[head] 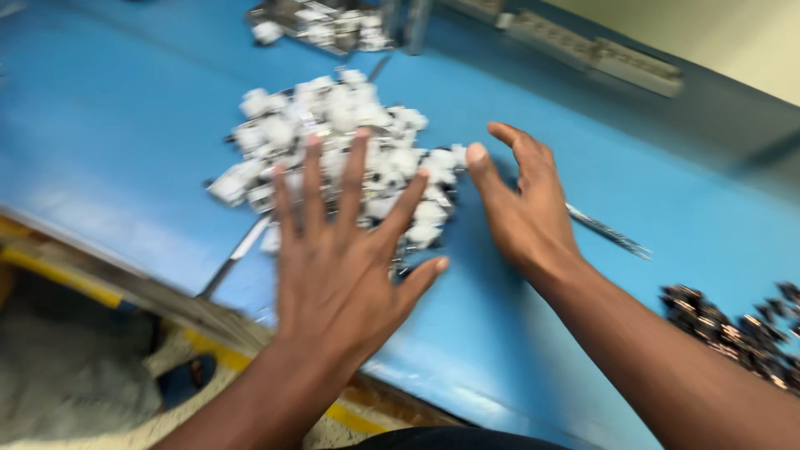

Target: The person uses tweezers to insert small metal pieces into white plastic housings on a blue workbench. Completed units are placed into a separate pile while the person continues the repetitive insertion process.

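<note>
Left hand (333,250) flat, fingers spread, over near edge of white parts pile (333,142) on blue tabletop (108,125). Right hand (521,208) open, holding nothing, cupped at pile's right side. Parts likely light, rigid, loose, prone to scatter; best scooped from both flanks.

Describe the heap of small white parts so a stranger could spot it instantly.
Start at the blue tabletop. Near its middle, under the spread fingers of the left hand and beside the right hand, lies the heap of small white plastic parts. Unlike the dark pile of small parts at the right edge, it is bright white.
</note>
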